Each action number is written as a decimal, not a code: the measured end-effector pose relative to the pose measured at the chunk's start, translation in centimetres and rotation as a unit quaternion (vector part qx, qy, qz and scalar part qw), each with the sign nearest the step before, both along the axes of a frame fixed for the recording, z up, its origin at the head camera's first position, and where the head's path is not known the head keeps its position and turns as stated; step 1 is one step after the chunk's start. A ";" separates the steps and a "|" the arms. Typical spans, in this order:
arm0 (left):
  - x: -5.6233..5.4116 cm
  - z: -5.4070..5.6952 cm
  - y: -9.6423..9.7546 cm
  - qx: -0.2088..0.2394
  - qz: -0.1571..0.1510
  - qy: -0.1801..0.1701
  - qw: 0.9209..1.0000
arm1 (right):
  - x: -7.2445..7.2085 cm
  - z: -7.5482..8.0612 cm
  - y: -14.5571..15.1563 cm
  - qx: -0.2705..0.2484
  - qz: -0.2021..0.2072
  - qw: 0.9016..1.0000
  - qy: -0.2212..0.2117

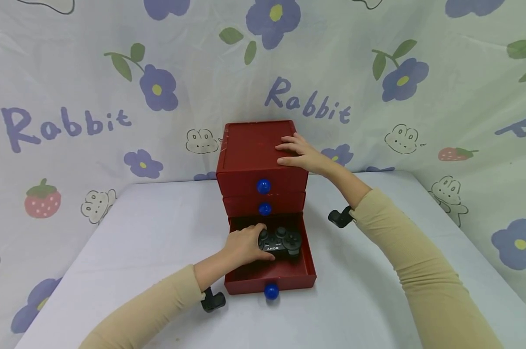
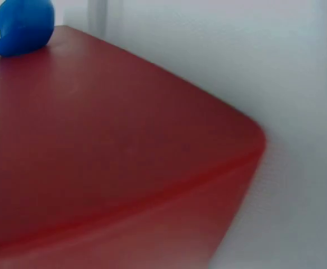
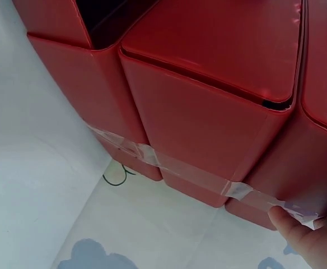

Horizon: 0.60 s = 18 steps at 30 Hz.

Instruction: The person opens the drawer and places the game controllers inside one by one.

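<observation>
A black game controller (image 1: 282, 242) lies in the pulled-out bottom drawer (image 1: 289, 282) of a red three-drawer box (image 1: 256, 145). My left hand (image 1: 244, 245) reaches into that drawer and grips the controller's left end, fingers at its far side and thumb at the near side. The palm hides this end. My right hand (image 1: 304, 154) rests on the right side of the box's top with fingers spread. In the right wrist view, the thumb (image 3: 289, 227) touches the red side near a strip of clear tape (image 3: 191, 172).
Blue round knobs mark the upper drawer (image 1: 264, 186), the middle drawer (image 1: 264, 209) and the open one (image 1: 271, 291). The box stands on a white-covered table (image 1: 171, 218), close to a hanging cloth (image 1: 201, 63) printed with flowers and rabbits.
</observation>
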<state>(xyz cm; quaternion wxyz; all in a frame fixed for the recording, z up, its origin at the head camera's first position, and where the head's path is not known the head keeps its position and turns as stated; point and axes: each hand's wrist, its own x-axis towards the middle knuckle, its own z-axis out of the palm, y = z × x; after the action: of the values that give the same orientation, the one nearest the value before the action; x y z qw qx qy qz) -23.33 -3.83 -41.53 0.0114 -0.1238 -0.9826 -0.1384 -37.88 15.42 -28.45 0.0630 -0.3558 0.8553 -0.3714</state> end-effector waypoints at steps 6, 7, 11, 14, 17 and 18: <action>-0.2 -0.2 -0.1 0.004 -0.003 -0.005 1.000 | 0.1 0.1 0.1 0.001 0.003 1.000 0.002; -0.3 -0.2 -0.1 0.004 -0.004 -0.006 1.000 | 0.1 0.1 0.1 0.000 0.004 1.000 0.002; -0.3 -0.2 -0.1 0.003 -0.004 -0.009 1.000 | 0.0 0.0 0.2 -0.003 0.001 1.000 0.000; -0.3 -0.2 -0.2 0.002 -0.006 -0.010 1.000 | -0.2 -0.2 0.1 -0.003 -0.002 1.000 0.001; -0.1 0.1 -0.3 0.007 -0.012 -0.014 1.000 | -0.3 -0.2 0.0 -0.003 -0.001 1.000 0.002; -0.1 0.3 -0.4 0.008 -0.014 -0.017 1.000 | -0.3 -0.2 -0.1 -0.003 -0.001 1.000 0.002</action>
<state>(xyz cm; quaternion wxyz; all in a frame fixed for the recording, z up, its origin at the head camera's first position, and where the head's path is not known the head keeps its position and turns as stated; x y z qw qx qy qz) -23.40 -4.23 -41.26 -0.0060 -0.1353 -0.9796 -0.1487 -38.14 15.36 -28.62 0.0598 -0.3554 0.8548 -0.3734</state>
